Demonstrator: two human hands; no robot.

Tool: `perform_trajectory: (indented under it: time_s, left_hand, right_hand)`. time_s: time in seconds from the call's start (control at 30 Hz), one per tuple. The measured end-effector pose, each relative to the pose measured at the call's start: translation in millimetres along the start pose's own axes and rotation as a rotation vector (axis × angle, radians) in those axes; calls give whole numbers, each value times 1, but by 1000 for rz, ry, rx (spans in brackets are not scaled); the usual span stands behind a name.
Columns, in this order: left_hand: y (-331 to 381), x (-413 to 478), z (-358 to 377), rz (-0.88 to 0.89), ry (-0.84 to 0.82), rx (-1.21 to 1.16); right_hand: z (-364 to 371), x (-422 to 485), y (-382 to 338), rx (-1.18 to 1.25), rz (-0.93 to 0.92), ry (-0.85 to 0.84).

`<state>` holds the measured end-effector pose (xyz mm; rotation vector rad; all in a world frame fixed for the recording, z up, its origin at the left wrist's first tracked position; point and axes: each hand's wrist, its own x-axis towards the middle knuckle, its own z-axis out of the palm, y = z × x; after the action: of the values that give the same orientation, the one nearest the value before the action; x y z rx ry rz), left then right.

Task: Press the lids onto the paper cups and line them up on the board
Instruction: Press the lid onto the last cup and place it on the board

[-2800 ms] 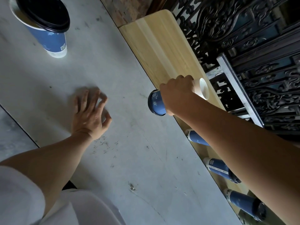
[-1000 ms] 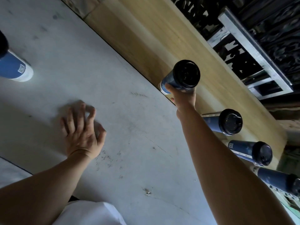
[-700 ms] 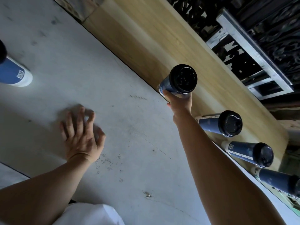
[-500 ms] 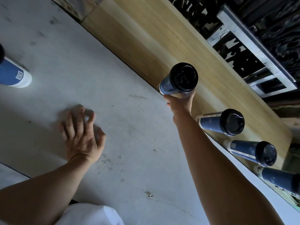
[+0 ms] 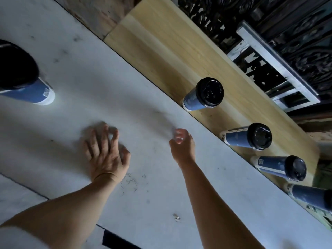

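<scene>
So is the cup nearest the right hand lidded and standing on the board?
Yes. The cup stands upright on the wooden board, black lid on top; the right hand is off it.

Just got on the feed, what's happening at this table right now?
A person is lidding blue paper cups and lining them up on the wooden board. Four lidded cups stand in a row there; the nearest is free of any grip. The right hand is empty, over the grey table beside the board. The left hand rests flat on the table. One more cup, under a black lid, waits at the far left, off the board.
</scene>
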<state>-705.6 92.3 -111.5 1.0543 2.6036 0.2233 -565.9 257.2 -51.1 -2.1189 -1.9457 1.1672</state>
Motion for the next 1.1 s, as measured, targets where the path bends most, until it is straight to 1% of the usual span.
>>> perform_trajectory:
  time_s: [0.1,0.2,0.23,0.33,0.43,0.5,0.53,0.6,0.67,0.77,0.83,0.87,0.93,1.0,1.07,1.1]
  left_hand:
    - [-1,1,-7,14,-85,-36]
    - [-3,2,-10,59,-143,-88]
    - [-9,1,-13,98,-158,-99]
    - [-41,8,-32,307,-209,-103]
    - [-83,26,-66,492,-369,-116]
    - [-105,43,-91,554,-476,-227]
    - [-117,51,-104,543,-527,-296]
    - [-142,64,-121,465,-605,-402]
    - [-175,75,-127,362,-603,-485]
    - [-222,96,-135,109,-481,-586]
    - [-240,108,-150,-76,-394,-707]
    - [-245,116,-157,-117,-349,-753]
    - [-247,131,-173,-101,-303,-822]
    - [-243,145,-188,-23,-353,-926]
    - [-233,154,-201,71,-419,-988]
    - [-229,159,-204,120,-437,-970]
  right_hand:
    - [23,-36,2,-282,-63,-107]
    - [50,-77,-3,-387,-22,-99]
    - [60,-91,-7,-397,13,-98]
    - [85,-122,-25,-422,115,-115]
    - [106,-142,-49,-431,155,-156]
    - [117,-147,-71,-451,124,-205]
    - [122,-148,-84,-460,96,-227]
    - [129,-145,-113,-403,68,-230]
    - [132,-140,-144,-270,64,-192]
    - [122,-133,-194,-80,22,-85]
    - [109,-133,-226,8,-44,-11]
    - [103,-134,-241,51,-85,23]
    - [91,-137,-268,122,-177,52]
    - [86,-143,-289,139,-261,-3]
    - [86,-148,-302,50,-352,-101]
    - [88,-151,-306,-17,-397,-139]
